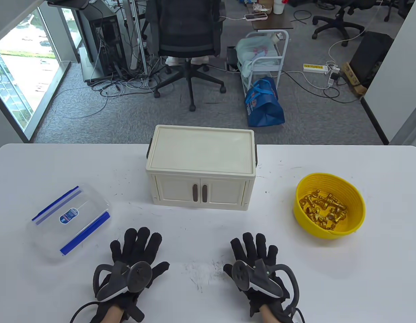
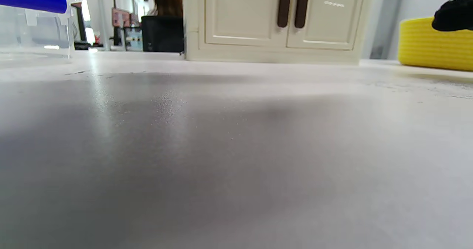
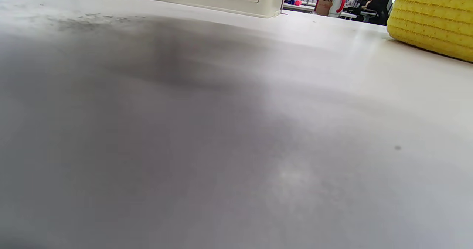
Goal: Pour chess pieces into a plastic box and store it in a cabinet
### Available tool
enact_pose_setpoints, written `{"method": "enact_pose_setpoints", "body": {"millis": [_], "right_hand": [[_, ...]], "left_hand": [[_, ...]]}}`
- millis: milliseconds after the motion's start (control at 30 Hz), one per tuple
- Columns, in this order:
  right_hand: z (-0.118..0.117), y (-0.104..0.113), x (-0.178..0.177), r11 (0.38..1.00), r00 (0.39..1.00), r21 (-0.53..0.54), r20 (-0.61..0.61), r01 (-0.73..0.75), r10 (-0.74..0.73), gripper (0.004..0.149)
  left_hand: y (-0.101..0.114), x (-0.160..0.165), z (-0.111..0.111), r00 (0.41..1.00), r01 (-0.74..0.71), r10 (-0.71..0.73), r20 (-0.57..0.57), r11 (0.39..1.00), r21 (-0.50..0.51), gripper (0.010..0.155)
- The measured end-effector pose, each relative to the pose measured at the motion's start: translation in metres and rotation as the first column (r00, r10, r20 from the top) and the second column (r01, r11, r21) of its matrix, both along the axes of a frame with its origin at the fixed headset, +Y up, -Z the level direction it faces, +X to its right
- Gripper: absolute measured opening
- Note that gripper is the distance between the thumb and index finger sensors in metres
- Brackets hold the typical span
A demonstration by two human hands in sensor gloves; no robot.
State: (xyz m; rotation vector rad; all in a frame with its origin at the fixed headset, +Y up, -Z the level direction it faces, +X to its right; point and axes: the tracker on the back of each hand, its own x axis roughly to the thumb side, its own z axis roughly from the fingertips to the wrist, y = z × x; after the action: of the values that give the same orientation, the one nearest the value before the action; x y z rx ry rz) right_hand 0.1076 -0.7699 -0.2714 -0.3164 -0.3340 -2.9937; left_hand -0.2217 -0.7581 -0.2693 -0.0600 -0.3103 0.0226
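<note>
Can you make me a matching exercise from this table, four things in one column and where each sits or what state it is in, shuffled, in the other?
Things:
1. plastic box
2. cabinet
3. yellow bowl
4. right hand

States:
A. holds gold chess pieces
B. flat on the table, holding nothing
C. lid on, far left
D. doors closed, centre

Pairs: 1-C, 2-D, 3-A, 4-B

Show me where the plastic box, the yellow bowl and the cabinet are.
plastic box (image 1: 68, 222), table view, on its lid.
yellow bowl (image 1: 357, 210), table view, on its right rim.
cabinet (image 1: 200, 148), table view, on its top.
</note>
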Motion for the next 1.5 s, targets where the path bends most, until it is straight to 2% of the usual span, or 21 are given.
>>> {"method": "enact_pose_setpoints", "body": {"millis": [133,333,533,600,667,767,833,900,1033,1100,1200,1367,1500], "right_hand": [[0.001,0.008,-0.004,1.000,1.000,0.015,-0.007,0.007,-0.007,0.076],[-0.008,0.038,-0.021,0.999,1.000,0.017,-0.004,-0.027,0.027,0.076],[-0.038,0.087,-0.045,0.999,0.997,0.039,0.064,0.031,-0.033,0.078],[-0.051,0.102,-0.054,0.996,0.993,0.077,0.103,0.056,-0.063,0.079],[-0.064,0.111,-0.060,0.989,0.981,0.096,0.149,0.110,-0.123,0.077],[-0.087,0.121,-0.067,0.970,0.940,0.066,0.239,0.235,-0.244,0.072],[-0.105,0.123,-0.070,0.946,0.899,0.004,0.313,0.323,-0.308,0.069],[-0.119,0.120,-0.071,0.925,0.861,-0.015,0.370,0.380,-0.348,0.067],[-0.149,0.107,-0.078,0.882,0.803,-0.057,0.444,0.469,-0.398,0.064],[-0.160,0.097,-0.082,0.840,0.750,-0.061,0.487,0.540,-0.447,0.063],[-0.168,0.087,-0.084,0.788,0.704,-0.102,0.529,0.608,-0.474,0.062],[-0.174,0.079,-0.085,0.743,0.634,-0.071,0.580,0.665,-0.512,0.060],[-0.174,0.077,-0.091,0.774,0.647,-0.064,0.593,0.630,-0.478,0.058]], "left_hand": [[0.003,-0.001,0.002,1.000,-0.008,0.008,0.002,1.000,0.017,0.081],[0.006,-0.002,0.003,1.000,-0.019,0.018,0.005,0.999,0.029,0.081],[0.010,-0.004,0.004,0.999,-0.044,0.044,0.000,0.998,0.036,0.081],[0.010,-0.006,0.003,0.999,-0.040,0.041,-0.006,0.999,0.037,0.081],[0.009,-0.007,0.003,0.999,-0.038,0.038,-0.013,0.999,0.033,0.080],[0.008,-0.010,0.001,0.999,-0.036,0.037,-0.028,0.999,0.022,0.080],[0.007,-0.012,0.000,0.999,-0.033,0.033,-0.037,0.999,0.017,0.080],[0.007,-0.013,-0.001,0.999,-0.028,0.028,-0.041,1.000,0.011,0.080],[0.007,-0.016,-0.002,0.998,-0.029,0.029,-0.054,1.000,0.005,0.080],[0.006,-0.018,-0.003,0.998,-0.030,0.029,-0.063,1.000,-0.003,0.080],[0.003,-0.021,-0.006,0.996,-0.038,0.037,-0.077,0.999,-0.021,0.080],[0.000,-0.025,-0.008,0.995,-0.037,0.033,-0.093,0.998,-0.041,0.079],[0.000,-0.025,-0.008,0.995,-0.038,0.034,-0.089,0.999,-0.038,0.079]]}}
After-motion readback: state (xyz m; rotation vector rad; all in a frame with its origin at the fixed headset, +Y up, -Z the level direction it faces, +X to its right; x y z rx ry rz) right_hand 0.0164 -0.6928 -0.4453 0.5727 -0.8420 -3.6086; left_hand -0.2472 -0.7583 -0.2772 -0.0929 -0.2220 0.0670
